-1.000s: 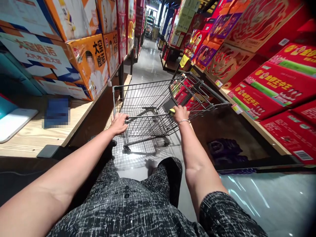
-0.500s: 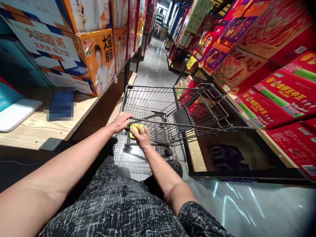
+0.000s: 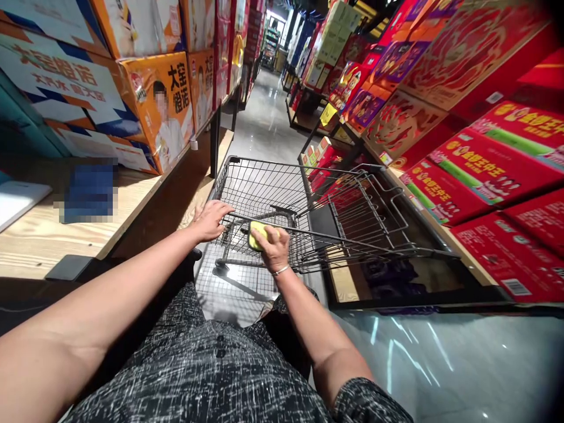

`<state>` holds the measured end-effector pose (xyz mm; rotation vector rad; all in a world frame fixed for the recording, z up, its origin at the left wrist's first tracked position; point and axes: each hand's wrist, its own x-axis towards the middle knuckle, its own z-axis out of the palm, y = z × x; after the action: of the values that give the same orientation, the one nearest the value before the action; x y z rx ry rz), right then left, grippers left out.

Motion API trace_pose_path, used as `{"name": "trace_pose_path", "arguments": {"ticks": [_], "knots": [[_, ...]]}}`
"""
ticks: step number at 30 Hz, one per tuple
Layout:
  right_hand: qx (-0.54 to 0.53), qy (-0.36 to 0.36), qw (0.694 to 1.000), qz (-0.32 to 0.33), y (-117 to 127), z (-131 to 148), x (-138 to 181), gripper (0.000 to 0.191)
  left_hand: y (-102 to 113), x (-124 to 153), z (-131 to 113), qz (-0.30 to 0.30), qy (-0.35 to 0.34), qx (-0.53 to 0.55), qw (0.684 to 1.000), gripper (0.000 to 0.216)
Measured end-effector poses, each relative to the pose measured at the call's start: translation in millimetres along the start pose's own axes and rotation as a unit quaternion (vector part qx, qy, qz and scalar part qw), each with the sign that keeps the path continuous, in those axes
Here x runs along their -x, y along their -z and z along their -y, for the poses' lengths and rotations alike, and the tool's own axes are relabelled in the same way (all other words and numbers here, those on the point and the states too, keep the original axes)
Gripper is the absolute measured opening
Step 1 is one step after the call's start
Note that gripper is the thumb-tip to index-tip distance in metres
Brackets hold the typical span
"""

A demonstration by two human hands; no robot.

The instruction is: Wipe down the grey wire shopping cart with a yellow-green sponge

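Note:
A dark wire shopping cart [image 3: 264, 166] stands tilted in my view, directly ahead of me. My left hand [image 3: 210, 221] is closed over its near left corner, the fingers curled on the rail. In my right hand [image 3: 277, 250] is a folded yellow cloth [image 3: 257, 236] with a dark edge, gripped between thumb and fingers. The cloth is pressed against the cart's near side rail, and my fingers hide part of it. A thin bracelet circles my right wrist.
Orange and white drink cartons [image 3: 154, 111] are stacked on a wooden shelf [image 3: 132, 197] at left, near a blurred blue item [image 3: 89, 191]. Red boxes [image 3: 480, 158] fill the shelf on the right, close to the cart. A shiny aisle floor [image 3: 259, 111] runs ahead between the shelves.
My right hand has slid right along the cart's rail with the cloth. My left hand stays at the corner. The view has shifted slightly, moving the shelves leftward.

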<state>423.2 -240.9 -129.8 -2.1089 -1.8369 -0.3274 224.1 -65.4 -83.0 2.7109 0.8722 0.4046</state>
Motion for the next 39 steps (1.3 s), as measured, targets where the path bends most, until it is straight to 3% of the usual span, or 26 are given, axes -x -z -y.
{"name": "trace_pose_path", "arguments": {"ticks": [2,4,7,10,13,15,18,21,24,27,30,35,39], "knots": [[0.008,-0.02,0.998,-0.053,15,-14,5,0.038,-3,-1,-4,-0.027,0.003,-0.025,0.999,0.06],[0.012,-0.034,0.998,-0.042,12,-21,15,0.037,-6,-1,-11,-0.047,-0.018,-0.048,0.998,0.06],[0.008,-0.039,0.997,0.069,-19,-17,33,0.035,-10,0,-23,-0.041,-0.078,-0.048,0.995,0.069],[0.003,-0.024,0.983,0.184,-58,-1,49,0.033,-12,1,-31,-0.033,-0.087,-0.035,0.995,0.072],[0.003,-0.009,0.972,0.236,-79,16,56,0.026,-13,1,-30,-0.021,-0.073,-0.041,0.996,0.073],[0.007,-0.01,0.971,0.24,-78,21,55,0.026,-13,-1,-28,-0.01,-0.062,-0.052,0.997,0.072],[0.017,-0.021,0.981,0.191,-51,13,48,0.034,-13,-3,-23,-0.01,-0.046,-0.065,0.997,0.07],[0.024,-0.039,0.997,0.058,-1,-12,44,0.039,-12,-5,-16,-0.022,-0.04,-0.07,0.996,0.065],[0.046,-0.078,0.991,-0.101,51,-42,47,0.038,-11,-7,-13,-0.037,-0.022,-0.082,0.996,0.056],[0.06,-0.123,0.974,-0.181,75,-58,52,0.038,-9,-10,-21,-0.046,0.019,-0.085,0.995,0.053],[0.046,-0.147,0.98,-0.129,56,-53,53,0.041,-8,-13,-39,-0.025,-0.009,-0.068,0.997,0.064],[0.034,-0.099,0.994,0.036,-23,-13,55,0.04,-11,-16,-57,0.019,-0.075,-0.04,0.996,0.074],[0.025,-0.04,0.997,0.068,-57,9,62,0.032,-10,-17,-51,0.019,-0.07,-0.044,0.996,0.076]]}}
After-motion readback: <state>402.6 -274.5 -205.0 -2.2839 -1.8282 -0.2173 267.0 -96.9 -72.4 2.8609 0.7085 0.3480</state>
